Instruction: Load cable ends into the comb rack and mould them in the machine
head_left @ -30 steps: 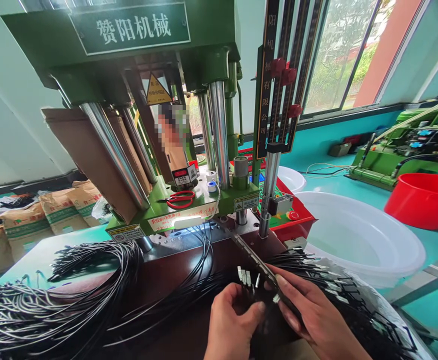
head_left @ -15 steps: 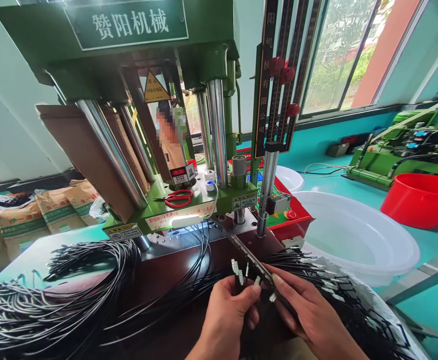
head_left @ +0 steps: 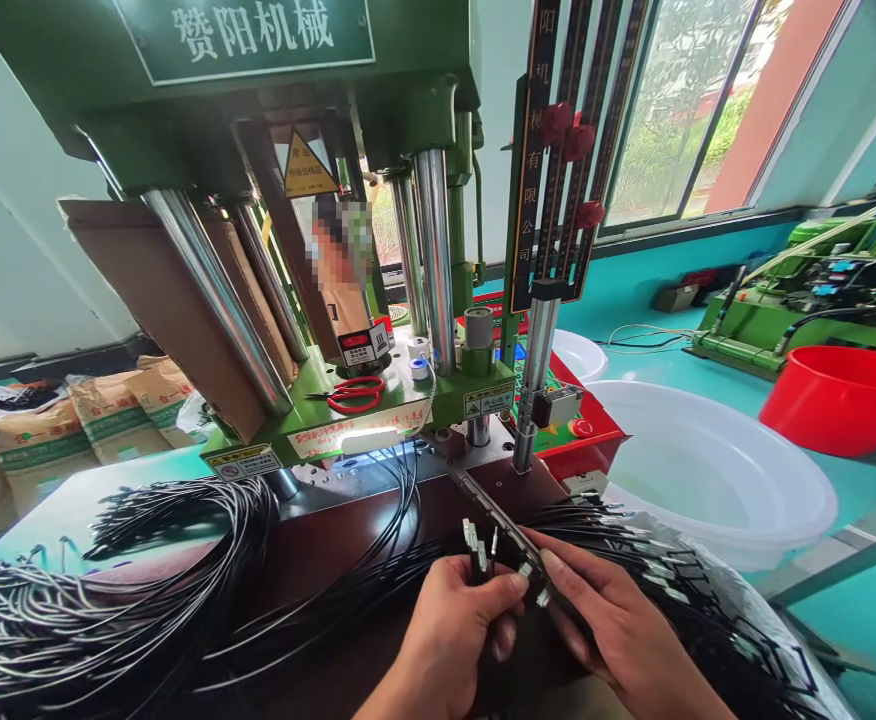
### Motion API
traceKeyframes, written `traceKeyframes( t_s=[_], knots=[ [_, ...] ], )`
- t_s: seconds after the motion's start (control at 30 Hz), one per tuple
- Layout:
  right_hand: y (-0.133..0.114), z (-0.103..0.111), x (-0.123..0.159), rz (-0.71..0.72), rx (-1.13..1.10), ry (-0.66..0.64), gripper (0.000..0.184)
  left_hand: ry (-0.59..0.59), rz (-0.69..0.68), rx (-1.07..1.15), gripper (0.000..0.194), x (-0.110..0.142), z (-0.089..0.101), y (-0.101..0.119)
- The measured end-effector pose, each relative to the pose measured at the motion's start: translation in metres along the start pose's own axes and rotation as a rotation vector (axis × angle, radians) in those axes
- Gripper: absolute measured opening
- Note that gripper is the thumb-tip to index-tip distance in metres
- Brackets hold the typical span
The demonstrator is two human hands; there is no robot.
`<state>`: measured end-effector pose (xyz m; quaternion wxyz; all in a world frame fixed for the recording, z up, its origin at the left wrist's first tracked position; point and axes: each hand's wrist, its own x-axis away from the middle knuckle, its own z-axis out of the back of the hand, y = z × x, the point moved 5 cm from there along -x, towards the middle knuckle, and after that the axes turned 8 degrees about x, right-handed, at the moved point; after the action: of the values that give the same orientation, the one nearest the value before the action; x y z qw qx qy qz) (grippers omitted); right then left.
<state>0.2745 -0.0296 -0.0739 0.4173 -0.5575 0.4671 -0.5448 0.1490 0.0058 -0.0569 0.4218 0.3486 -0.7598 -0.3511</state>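
In the head view, our left hand (head_left: 464,610) pinches silver connectors (head_left: 472,540), mostly tips up, presumably keeping them accessible. Our right hand (head_left: 607,610) grips the metal bar (head_left: 499,516) slanting toward the green press (head_left: 432,250), seemingly steadying it.

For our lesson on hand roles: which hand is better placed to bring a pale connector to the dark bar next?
Probably the left hand: it holds pale connectors close beside the dark bar. The right hand holds that bar, so seems better suited to steadying.

1 bar (head_left: 495,512), 1 scissors (head_left: 339,397), 3 red knobs (head_left: 577,143)
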Motion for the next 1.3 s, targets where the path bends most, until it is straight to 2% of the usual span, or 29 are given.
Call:
traceKeyframes(
  t_s=[0.23, 0.4, 0.5, 0.6, 0.7, 0.83, 0.93, 1.13, 1.3],
  knots=[
    [-0.006, -0.003, 0.001, 0.016, 0.072, -0.008, 0.069, 0.0, 0.023, 0.019, 0.022, 0.0, 0.0, -0.001],
    [-0.009, -0.004, 0.001, 0.065, 0.115, -0.012, 0.062, -0.015, 0.03, 0.034, 0.022, -0.002, -0.001, 0.001],
    [-0.007, -0.003, 0.0, 0.046, 0.038, 0.011, 0.06, -0.023, 0.021, 0.052, 0.025, 0.0, 0.001, 0.004],
    [-0.004, 0.001, 0.001, -0.008, -0.071, 0.098, 0.064, 0.034, 0.008, 0.141, 0.035, 0.002, 0.011, 0.007],
    [-0.002, 0.001, 0.002, -0.038, -0.133, 0.139, 0.066, 0.068, -0.017, 0.211, 0.037, 0.002, 0.02, 0.007],
    [-0.001, 0.0, 0.001, -0.03, -0.138, 0.112, 0.066, 0.077, -0.095, 0.123, 0.034, -0.001, 0.022, 0.005],
    [0.0, 0.001, 0.0, -0.027, -0.129, 0.095, 0.064, 0.114, -0.068, 0.053, 0.034, -0.001, 0.019, 0.004],
    [-0.004, 0.001, 0.001, -0.037, -0.111, 0.061, 0.069, 0.099, -0.024, -0.031, 0.034, 0.003, 0.011, 0.009],
    [-0.006, 0.001, 0.001, -0.026, -0.086, 0.071, 0.065, 0.094, 0.011, -0.061, 0.031, 0.004, 0.01, 0.012]
  ],
)
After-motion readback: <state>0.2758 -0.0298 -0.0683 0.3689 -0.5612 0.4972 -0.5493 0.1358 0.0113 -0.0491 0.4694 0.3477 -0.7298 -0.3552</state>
